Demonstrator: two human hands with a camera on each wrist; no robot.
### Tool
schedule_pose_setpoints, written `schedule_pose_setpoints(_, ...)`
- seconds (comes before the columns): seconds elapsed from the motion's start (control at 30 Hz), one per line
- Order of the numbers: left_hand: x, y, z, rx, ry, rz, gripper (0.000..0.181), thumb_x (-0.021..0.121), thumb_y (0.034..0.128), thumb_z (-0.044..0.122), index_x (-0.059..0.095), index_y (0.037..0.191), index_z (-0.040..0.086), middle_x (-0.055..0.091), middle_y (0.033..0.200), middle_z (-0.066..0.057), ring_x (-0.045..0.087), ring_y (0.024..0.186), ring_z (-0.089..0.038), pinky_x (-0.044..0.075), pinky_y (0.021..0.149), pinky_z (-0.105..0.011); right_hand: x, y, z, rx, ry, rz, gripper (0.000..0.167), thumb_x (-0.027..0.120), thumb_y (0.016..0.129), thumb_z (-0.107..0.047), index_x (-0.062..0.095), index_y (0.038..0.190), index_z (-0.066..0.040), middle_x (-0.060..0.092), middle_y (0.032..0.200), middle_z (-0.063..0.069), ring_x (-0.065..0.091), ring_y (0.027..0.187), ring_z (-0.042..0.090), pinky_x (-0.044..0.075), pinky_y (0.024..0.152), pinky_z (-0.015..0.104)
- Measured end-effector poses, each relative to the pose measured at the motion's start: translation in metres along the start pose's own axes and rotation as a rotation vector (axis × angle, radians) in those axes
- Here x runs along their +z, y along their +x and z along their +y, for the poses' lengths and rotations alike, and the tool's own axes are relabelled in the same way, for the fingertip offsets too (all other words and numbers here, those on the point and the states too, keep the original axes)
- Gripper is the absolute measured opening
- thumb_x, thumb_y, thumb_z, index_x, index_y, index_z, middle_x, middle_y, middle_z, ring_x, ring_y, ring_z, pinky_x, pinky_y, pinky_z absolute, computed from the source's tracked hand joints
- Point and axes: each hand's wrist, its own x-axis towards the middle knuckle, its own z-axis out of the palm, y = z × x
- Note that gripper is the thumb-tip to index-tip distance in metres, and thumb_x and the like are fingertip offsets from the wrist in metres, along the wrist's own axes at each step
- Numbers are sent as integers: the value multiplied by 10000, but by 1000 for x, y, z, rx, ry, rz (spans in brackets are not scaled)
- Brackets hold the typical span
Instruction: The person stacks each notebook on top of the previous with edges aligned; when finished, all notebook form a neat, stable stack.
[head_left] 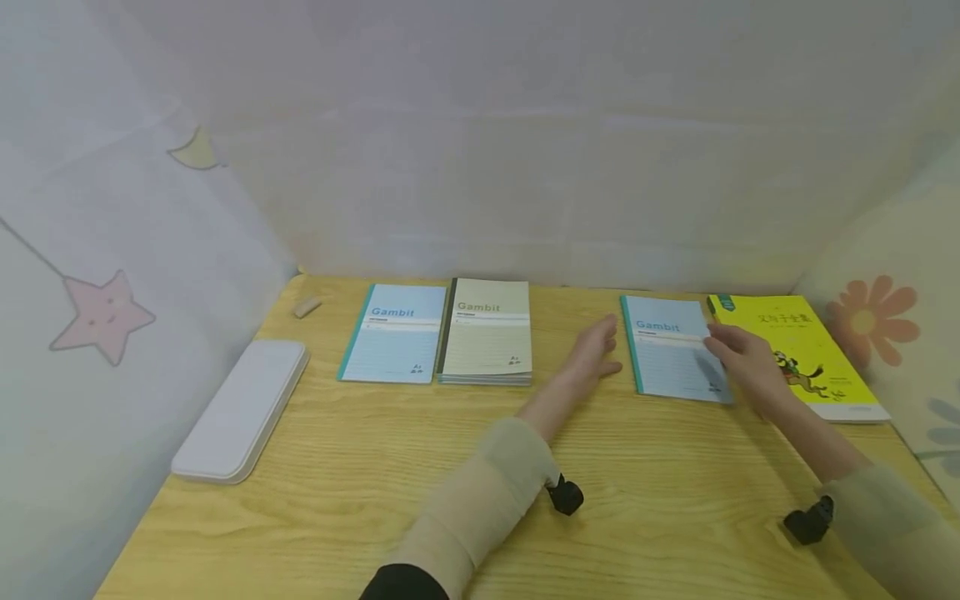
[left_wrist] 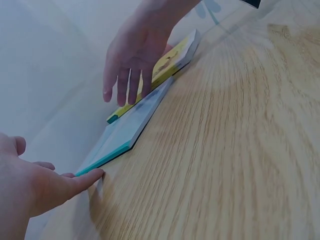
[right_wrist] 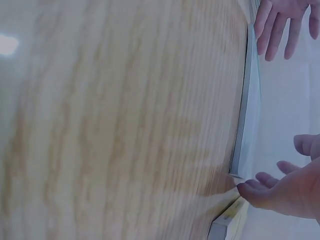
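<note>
A light blue Gambit notebook point(head_left: 660, 367) with a teal spine lies on the table between the two hands. My left hand point(head_left: 588, 354) is just left of its spine, fingers extended, holding nothing. My right hand point(head_left: 750, 367) is at its right edge with the fingers loosely extended; whether they touch the cover is hard to tell. In the left wrist view, the right hand point(left_wrist: 137, 57) hangs over the blue notebook point(left_wrist: 127, 130) with its fingers apart. A yellow book point(head_left: 798, 350) with a cartoon cover lies partly under the right forearm's side.
Another blue notebook point(head_left: 393, 337) lies left of a stack topped by a beige Gambit notebook point(head_left: 487, 333). A small tan block point(head_left: 307, 307) sits near the back left corner. A white rounded case point(head_left: 243, 408) lies along the left edge of the wooden table point(head_left: 337, 500). Fabric walls surround it.
</note>
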Motion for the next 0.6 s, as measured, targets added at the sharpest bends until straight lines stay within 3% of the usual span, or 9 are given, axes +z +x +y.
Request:
schedule_pose_setpoints(0.1,5,-1,0,-15,-18,2,663,483,1058,410,354,1586,30,330,1657,-215,304,1551,-402,402,1162,-631,-2,-3,0,31,-3,-18,725,416,1082,-508,330,1590,2,387,1596,306,382,1456,496,476,1050,507)
schedule_pose_setpoints(0.17,7,-2,0,-30,-26,-1,646,480,1062,403,361,1586,43,318,1658,-227,304,1550,-404,409,1148,-646,-3,-4,0,60,2,-33,727,403,1087,-499,317,1589,19,366,1595,330,375,1456,509,467,1050,547)
schedule_pose_setpoints(0.37,11,-2,-4,-66,-50,-9,621,482,1061,402,382,1583,80,308,1655,-240,327,1538,-396,447,1109,-649,-7,0,-7,224,126,-92,744,389,1089,-484,215,1624,2,274,1636,337,365,1480,474,492,1102,505)
schedule_pose_setpoints(0.6,12,-3,-6,-82,-31,25,584,522,1034,372,476,1525,58,432,1585,-230,440,1466,-382,517,1057,-592,-13,4,-9,292,160,-150,766,379,1091,-480,122,1637,-7,195,1665,327,306,1520,458,335,1206,603)
